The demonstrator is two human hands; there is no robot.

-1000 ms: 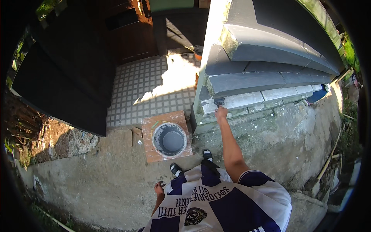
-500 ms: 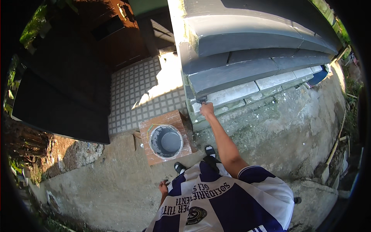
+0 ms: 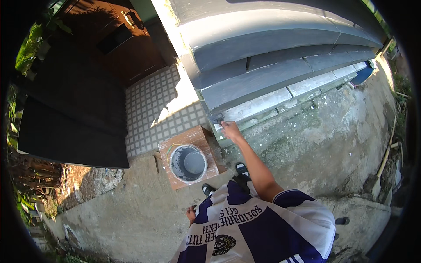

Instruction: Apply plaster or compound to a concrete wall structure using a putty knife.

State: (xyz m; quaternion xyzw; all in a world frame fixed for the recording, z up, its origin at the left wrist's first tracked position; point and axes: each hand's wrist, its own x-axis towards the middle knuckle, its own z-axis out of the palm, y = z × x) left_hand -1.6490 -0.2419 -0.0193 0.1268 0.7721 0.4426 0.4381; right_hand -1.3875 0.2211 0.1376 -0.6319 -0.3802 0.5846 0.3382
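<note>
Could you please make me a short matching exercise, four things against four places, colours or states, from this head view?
Column one
1. Bucket
2. Right hand
3. Tiled floor
4. Door

Column two
A. Brown, with a gold-coloured handle
B. Grey and whitish, in a grid pattern
C. Standing on a brown block, with grey liquid inside
D. Gripping a dark brush at the left end of the pale ledge

Pairs: 1-C, 2-D, 3-B, 4-A
</note>
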